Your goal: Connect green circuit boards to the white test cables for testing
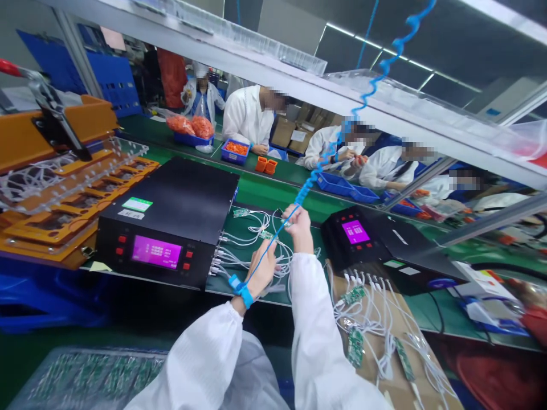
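My left hand (261, 269) wears a blue wrist strap (241, 290) with a coiled blue cord (329, 154) rising up and to the right. It rests among white cables (239, 259) that run from the left black tester box (171, 222), fingers around some cable. My right hand (298, 223) reaches further out and pinches a white cable end with a small green circuit board (267, 234) close by. Both arms are in white sleeves. Another small board (240, 212) lies on the green mat behind.
A second black tester (367, 239) with a pink screen stands at right, its white cables and green boards (354, 344) spread over a brown board. An orange jig (55, 188) sits at left, a tray of boards (85, 376) near me. Several white-coated people work across the green conveyor.
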`<control>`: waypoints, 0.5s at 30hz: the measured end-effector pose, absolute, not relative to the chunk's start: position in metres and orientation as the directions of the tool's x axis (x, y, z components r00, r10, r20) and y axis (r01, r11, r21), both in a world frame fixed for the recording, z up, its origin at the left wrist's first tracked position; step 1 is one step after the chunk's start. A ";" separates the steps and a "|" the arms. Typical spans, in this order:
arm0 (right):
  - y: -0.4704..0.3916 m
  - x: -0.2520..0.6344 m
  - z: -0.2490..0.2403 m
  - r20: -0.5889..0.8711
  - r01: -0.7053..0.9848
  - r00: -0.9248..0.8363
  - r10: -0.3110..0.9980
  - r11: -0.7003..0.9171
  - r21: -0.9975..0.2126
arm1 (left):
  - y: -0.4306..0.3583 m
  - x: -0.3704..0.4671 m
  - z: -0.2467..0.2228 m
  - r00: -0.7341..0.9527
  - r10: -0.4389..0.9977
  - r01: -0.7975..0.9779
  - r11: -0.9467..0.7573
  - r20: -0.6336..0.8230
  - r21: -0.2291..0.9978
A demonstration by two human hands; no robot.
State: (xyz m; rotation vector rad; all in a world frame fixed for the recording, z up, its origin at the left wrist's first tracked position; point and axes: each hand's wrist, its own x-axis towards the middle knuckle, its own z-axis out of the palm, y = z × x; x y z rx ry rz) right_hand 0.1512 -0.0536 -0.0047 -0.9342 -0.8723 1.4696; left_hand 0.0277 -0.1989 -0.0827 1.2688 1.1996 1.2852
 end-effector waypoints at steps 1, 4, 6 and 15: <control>-0.050 0.160 -0.001 -0.069 -0.411 -0.022 0.997 -0.071 -0.909 | -0.202 0.025 -0.091 -0.035 0.997 0.001 -0.063 0.063 0.998; -0.044 0.177 0.002 -0.057 -0.151 0.009 0.998 -0.055 -0.987 | -0.205 0.021 -0.115 -0.148 0.989 -0.132 -0.017 -0.003 0.991; -0.045 0.176 -0.008 -0.049 0.379 -0.024 0.999 -0.036 -0.925 | -0.201 0.026 -0.122 -0.186 0.982 -0.211 -0.009 -0.031 0.978; -0.063 0.154 -0.066 -0.085 0.925 -0.108 0.991 0.069 -0.374 | -0.173 0.049 -0.086 -0.207 0.972 -0.404 0.020 -0.112 0.915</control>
